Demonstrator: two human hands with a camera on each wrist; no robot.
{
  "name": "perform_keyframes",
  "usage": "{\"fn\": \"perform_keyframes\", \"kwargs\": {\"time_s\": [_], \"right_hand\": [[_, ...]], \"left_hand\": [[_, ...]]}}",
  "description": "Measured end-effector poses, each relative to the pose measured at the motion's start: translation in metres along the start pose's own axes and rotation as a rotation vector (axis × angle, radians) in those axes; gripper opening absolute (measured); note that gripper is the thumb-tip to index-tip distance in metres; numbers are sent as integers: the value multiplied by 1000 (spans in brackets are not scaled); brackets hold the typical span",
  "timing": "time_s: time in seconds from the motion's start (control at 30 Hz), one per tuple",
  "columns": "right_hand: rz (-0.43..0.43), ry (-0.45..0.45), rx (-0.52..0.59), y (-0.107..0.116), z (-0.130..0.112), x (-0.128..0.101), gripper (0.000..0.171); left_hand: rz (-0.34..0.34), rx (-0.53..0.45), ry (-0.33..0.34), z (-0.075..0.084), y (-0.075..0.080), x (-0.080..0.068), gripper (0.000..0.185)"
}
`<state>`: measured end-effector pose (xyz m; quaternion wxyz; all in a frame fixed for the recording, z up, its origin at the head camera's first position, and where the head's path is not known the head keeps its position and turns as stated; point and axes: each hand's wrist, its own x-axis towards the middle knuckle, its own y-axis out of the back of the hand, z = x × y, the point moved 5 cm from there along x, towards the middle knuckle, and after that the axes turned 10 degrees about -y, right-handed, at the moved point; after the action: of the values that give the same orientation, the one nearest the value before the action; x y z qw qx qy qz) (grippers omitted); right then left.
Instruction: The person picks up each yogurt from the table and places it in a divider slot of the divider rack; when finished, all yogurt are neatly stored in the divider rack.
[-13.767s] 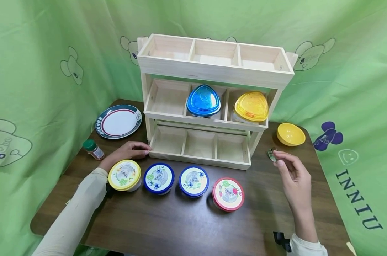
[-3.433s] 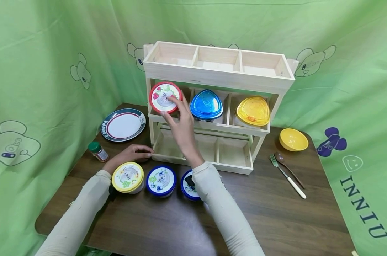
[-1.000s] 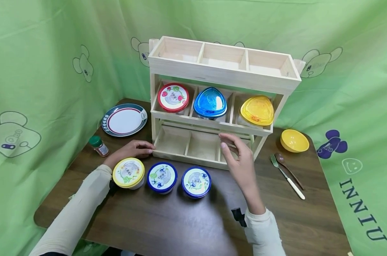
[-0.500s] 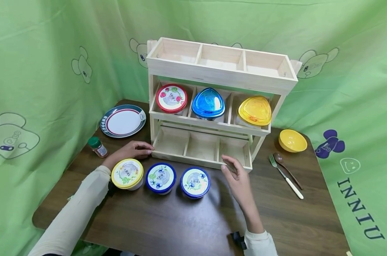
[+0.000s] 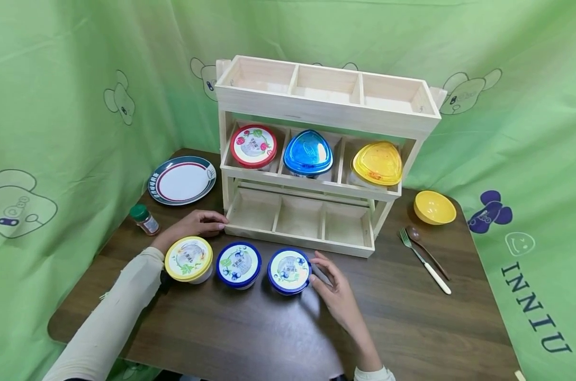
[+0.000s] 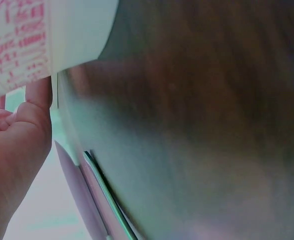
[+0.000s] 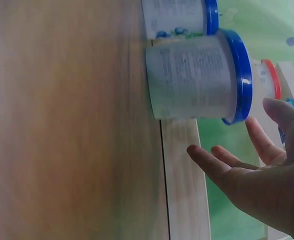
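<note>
My right hand (image 5: pixel 327 277) lies open on the table just right of the right-hand blue-lid tub (image 5: pixel 289 270). In the right wrist view its spread fingers (image 7: pixel 222 157) stand apart from that tub (image 7: pixel 197 82). A second blue-lid tub (image 5: pixel 237 264) and a yellow-lid tub (image 5: pixel 188 259) stand in a row to the left. My left hand (image 5: pixel 199 223) rests against the lower left corner of the wooden rack (image 5: pixel 316 108). The rack's middle tier holds a red-lid tub (image 5: pixel 253 146), a blue triangular-lid box (image 5: pixel 308 152) and a yellow triangular-lid box (image 5: pixel 377 163).
A plate (image 5: pixel 181 180) and a green-capped spice jar (image 5: pixel 144 220) sit at the left. A yellow bowl (image 5: pixel 434 207), a fork (image 5: pixel 423 262) and a spoon (image 5: pixel 420 242) lie at the right. The rack's top and bottom tiers hold nothing.
My right hand set the red-lid tub in the middle tier's left compartment, then came down from the rack front to the table beside the right blue-lid tub. The left hand stayed put.
</note>
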<state>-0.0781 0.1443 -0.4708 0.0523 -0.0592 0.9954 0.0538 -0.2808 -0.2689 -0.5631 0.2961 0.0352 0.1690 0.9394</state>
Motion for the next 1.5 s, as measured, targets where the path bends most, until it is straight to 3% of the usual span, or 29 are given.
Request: {"fn": "perform_keyframes", "kwargs": {"time_s": [0.2,0.47,1.03,1.27,1.5], "right_hand": [[-40,18,-13,-11,-2,-3,32],[-69,-57,-8,-25,3,-4,29],[-65,-65,-15,-29,6,-4,28],[-41,-63,-29,-14,6,-13,28],[67,4,-51,27,-1,-25,28]], "left_hand": [[6,-18,5,-2,0,1,39],[7,-14,7,-5,0,3,40],[-1,-30,19,-8,2,3,41],[-12,-38,5,-8,1,2,41],[-10,-50,19,-9,2,2,41]]}}
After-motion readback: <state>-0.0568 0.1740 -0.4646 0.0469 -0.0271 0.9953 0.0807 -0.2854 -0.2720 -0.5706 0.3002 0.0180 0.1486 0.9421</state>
